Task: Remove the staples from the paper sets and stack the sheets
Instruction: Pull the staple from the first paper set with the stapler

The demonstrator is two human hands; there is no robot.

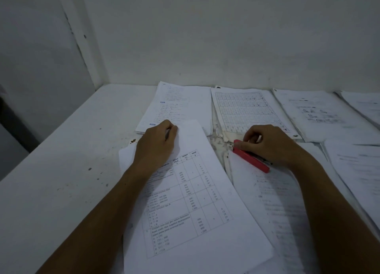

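The single head-worn camera looks forward and down from just above the white table [61, 171], close over it. It faces the corner where two walls [205, 37] meet.

Bare forearms, no sleeves; left grip [156, 144], right grip [267, 144] ungloved

Left hand [158, 144]: rests on the upper end of the table sheet [191, 201], which lies on the bench [61, 160]. Right hand [269, 144]: to the right of it, on the staple tool [251, 157], over the text sheet [273, 208]. Behind the left hand: paper stack [176, 107]. Behind the right hand: grid sheet [248, 111]. Further right: more paper sets [322, 113].
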